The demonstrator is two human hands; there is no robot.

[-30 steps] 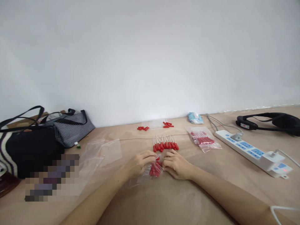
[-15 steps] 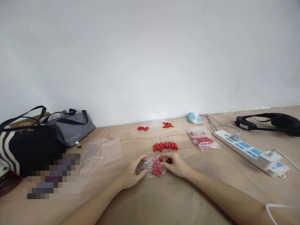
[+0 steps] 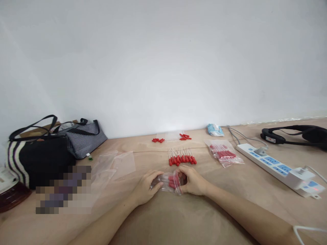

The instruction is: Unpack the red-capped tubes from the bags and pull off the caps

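Note:
A small clear plastic bag (image 3: 170, 182) with several red-capped droppers inside lies on the tan table (image 3: 178, 217), held between both hands. My left hand (image 3: 146, 186) pinches its left end, fingers closed on the plastic. My right hand (image 3: 192, 180) grips its right end, fingers curled round the bag's mouth. Just beyond the hands a row of loose red-bulb droppers (image 3: 182, 158) lies side by side. Further back lie two small heaps of red caps (image 3: 158, 140) and more droppers (image 3: 185, 136).
A filled bag of droppers (image 3: 223, 153) lies right of the row. Empty clear bags (image 3: 112, 165) lie to the left. A white power strip (image 3: 281, 168), black headset (image 3: 296, 133), blue packet (image 3: 214, 129), striped bag (image 3: 80, 137) and black bag (image 3: 41, 158) line the edges.
The bag has been turned to lie sideways between the hands. My left hand went from spread beside it to a pinch on its left end. The view shifted slightly.

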